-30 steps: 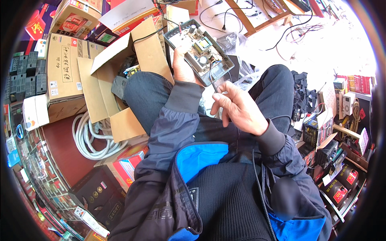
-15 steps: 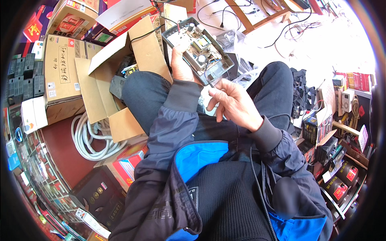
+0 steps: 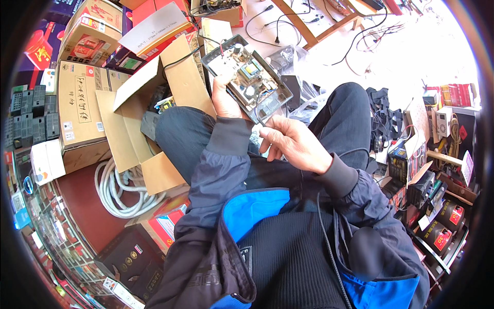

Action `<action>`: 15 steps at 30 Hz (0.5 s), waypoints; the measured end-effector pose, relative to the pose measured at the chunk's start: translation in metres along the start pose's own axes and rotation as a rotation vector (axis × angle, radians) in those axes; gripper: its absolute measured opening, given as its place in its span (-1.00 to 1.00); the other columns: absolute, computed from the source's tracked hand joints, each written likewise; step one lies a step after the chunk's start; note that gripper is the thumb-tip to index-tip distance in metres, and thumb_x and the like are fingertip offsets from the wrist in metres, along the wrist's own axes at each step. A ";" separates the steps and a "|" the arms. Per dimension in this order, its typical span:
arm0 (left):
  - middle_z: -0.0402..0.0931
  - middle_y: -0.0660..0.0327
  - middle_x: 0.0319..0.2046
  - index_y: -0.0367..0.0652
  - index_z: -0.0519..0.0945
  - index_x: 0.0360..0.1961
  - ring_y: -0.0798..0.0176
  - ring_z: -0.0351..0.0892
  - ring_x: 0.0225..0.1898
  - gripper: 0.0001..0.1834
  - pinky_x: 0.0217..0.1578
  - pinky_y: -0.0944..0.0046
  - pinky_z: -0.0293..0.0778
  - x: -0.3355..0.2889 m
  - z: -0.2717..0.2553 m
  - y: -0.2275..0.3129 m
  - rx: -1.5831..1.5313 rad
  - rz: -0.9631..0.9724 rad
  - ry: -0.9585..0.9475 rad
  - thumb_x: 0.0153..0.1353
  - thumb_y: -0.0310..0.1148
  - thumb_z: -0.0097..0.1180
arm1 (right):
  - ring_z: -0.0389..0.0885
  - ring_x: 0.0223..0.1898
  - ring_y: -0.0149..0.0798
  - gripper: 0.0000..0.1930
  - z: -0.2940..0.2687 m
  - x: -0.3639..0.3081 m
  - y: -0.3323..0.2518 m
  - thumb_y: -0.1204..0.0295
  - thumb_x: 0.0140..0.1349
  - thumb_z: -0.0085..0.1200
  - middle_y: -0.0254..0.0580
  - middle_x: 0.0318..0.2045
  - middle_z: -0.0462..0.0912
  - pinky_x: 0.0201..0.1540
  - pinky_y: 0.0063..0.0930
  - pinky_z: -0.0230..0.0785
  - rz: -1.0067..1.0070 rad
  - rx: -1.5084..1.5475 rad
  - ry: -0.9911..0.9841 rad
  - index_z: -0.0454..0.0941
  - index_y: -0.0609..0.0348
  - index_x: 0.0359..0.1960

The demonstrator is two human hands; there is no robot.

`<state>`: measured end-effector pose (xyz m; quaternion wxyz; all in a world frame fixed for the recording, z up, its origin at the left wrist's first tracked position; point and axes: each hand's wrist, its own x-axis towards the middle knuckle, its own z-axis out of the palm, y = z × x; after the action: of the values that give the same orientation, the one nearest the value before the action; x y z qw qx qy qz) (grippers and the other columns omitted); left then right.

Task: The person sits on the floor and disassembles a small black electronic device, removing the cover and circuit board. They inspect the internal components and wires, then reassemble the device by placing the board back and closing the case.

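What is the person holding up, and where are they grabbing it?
The left hand holds an open electronics box with a circuit board by its near left edge. The right hand only nears its lower corner.

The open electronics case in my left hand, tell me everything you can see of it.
The electronics case is a shallow rectangular grey tray, lid off, with a circuit board inside carrying a yellow-wrapped transformer and small components. Red and black wires leave its far end. It is tilted above the lap; the left hand grips it from below, and the right hand is at its near corner.

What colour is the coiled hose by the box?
White; the coiled hose shows best in the head view.
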<state>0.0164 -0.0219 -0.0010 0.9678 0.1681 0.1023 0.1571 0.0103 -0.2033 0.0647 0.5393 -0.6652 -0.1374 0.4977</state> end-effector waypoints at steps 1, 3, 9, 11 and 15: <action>0.60 -0.11 0.17 -0.23 0.44 0.36 -0.22 0.64 0.17 -0.30 0.12 -0.23 0.66 0.000 0.000 0.001 0.041 -0.010 0.013 0.23 -0.12 0.10 | 0.69 -0.44 -0.49 -0.69 0.000 0.001 0.001 0.21 0.61 0.02 -0.31 -0.39 0.72 -0.37 -0.59 0.48 -0.022 -0.007 0.000 0.57 0.24 -0.15; 0.59 -0.13 0.17 -0.24 0.43 0.38 -0.25 0.63 0.19 -0.29 0.13 -0.26 0.65 0.002 0.001 0.001 -0.032 -0.056 -0.027 0.24 -0.10 0.12 | 0.70 -0.39 -0.48 -0.68 0.000 0.002 0.003 0.21 0.61 0.03 -0.30 -0.36 0.72 -0.33 -0.57 0.51 -0.020 -0.036 0.004 0.59 0.26 -0.16; 0.51 -0.15 0.26 -0.16 0.40 0.42 -0.28 0.53 0.30 -0.19 0.30 -0.38 0.46 0.001 0.002 0.001 -0.024 -0.132 -0.084 0.21 0.04 0.15 | 0.70 -0.32 -0.47 -0.69 -0.001 0.002 0.008 0.26 0.60 0.04 -0.27 -0.35 0.73 -0.21 -0.52 0.57 -0.012 -0.082 0.000 0.61 0.33 -0.11; 0.51 -0.15 0.28 -0.15 0.38 0.45 -0.28 0.53 0.29 -0.17 0.30 -0.39 0.46 0.001 0.004 0.002 0.006 -0.127 -0.120 0.21 0.05 0.15 | 0.70 -0.32 -0.46 -0.70 -0.002 0.002 0.009 0.28 0.60 0.04 -0.25 -0.34 0.73 -0.20 -0.51 0.57 -0.022 -0.087 -0.001 0.61 0.35 -0.09; 0.52 -0.19 0.26 -0.24 0.35 0.46 -0.27 0.58 0.24 -0.17 0.21 -0.29 0.58 0.000 0.007 0.002 -0.027 -0.129 -0.155 0.23 -0.02 0.17 | 0.69 -0.27 -0.44 -0.69 -0.004 0.002 0.012 0.29 0.58 0.07 -0.21 -0.29 0.74 -0.18 -0.49 0.57 -0.051 -0.109 -0.017 0.61 0.39 -0.06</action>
<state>0.0174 -0.0227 0.0061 0.9831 0.1597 0.0357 0.0826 0.0102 -0.2084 0.0535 0.5137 -0.6855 -0.1859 0.4812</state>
